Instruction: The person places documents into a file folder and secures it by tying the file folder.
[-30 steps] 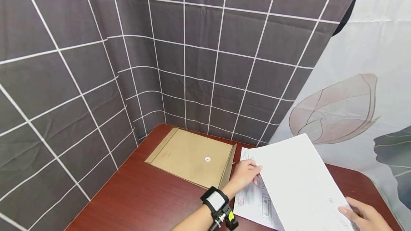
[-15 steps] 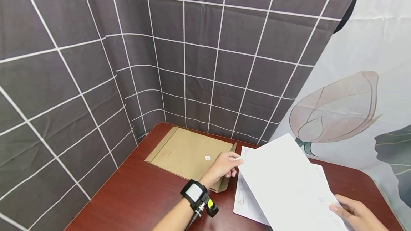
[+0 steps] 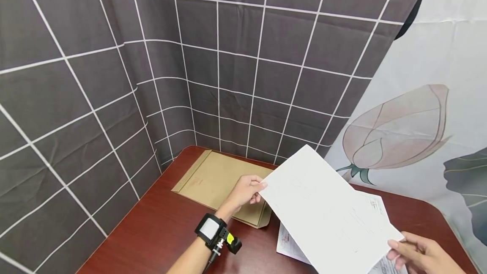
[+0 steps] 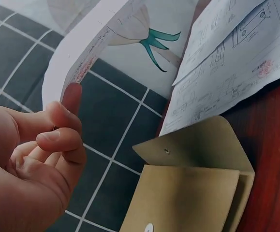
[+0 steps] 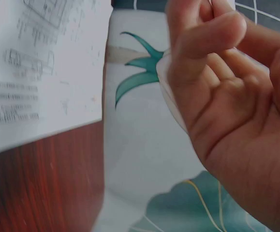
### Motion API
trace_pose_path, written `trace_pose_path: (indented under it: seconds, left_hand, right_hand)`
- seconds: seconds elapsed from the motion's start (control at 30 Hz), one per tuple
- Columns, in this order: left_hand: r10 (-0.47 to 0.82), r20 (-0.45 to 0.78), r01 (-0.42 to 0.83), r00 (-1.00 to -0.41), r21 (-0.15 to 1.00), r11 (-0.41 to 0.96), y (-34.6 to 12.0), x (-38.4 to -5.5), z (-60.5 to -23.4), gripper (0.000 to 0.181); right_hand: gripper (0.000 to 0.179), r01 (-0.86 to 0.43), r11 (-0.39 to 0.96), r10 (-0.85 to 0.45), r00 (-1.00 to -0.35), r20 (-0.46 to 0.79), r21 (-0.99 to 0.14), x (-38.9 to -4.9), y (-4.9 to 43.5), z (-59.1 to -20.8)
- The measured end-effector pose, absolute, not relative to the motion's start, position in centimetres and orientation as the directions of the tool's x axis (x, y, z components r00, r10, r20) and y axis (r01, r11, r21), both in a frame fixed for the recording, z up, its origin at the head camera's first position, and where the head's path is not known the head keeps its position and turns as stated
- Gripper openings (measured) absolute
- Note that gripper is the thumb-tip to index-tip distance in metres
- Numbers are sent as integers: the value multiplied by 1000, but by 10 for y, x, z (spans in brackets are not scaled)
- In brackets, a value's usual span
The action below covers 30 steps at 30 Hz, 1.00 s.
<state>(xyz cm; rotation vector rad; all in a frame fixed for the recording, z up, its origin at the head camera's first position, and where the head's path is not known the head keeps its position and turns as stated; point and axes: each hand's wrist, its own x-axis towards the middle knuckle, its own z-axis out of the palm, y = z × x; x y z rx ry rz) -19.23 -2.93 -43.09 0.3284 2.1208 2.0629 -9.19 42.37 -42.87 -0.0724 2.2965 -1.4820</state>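
Observation:
A white sheet of paper (image 3: 323,210) is held slantwise above the table, spanning both hands. My left hand (image 3: 245,191) pinches its left corner between thumb and fingers, over the brown envelope. My right hand (image 3: 418,253) pinches the lower right corner. Beneath the raised sheet lie more printed papers (image 3: 287,242), with line drawings and red stamp marks visible in the left wrist view. The brown paper envelope (image 3: 213,181) lies flat on the table to the left. In the left wrist view its flap (image 4: 193,147) stands open towards the papers.
The dark red wooden table (image 3: 160,231) meets a grey curtain with white grid lines (image 3: 243,75) at the back and left. A pale cloth with a flower print (image 3: 395,134) hangs at the right. A wrist camera on a black strap (image 3: 211,229) is on my left wrist.
My left hand has moved left, drawing the sheet's left corner off the papers and over the envelope. The right hand keeps its hold at the other corner, and the sheet has swung left.

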Motion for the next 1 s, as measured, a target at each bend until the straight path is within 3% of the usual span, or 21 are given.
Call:
trace_pose_path:
  seconds: [0.3, 0.67, 0.83, 1.0]
  left_hand:
    - [339, 55, 69, -939, 997, 29, -45, -177, -433, 21]
    - [365, -2, 57, -931, 987, 151, -61, -166, -439, 17]
    - [308, 50, 136, -950, 956, 262, -60, -166, -447, 15]
    - [187, 295, 350, -937, 773, 529, -54, -163, -457, 13]
  right_hand:
    - [41, 176, 475, -12, -978, -207, -862, -98, 403, -420]
    - [49, 137, 465, 119, -989, -91, -875, -112, 391, -420]
    - [34, 126, 250, 142, -985, -93, -960, -120, 393, -423]
    - [11, 114, 24, 160, -981, -108, -993, -121, 403, -427]
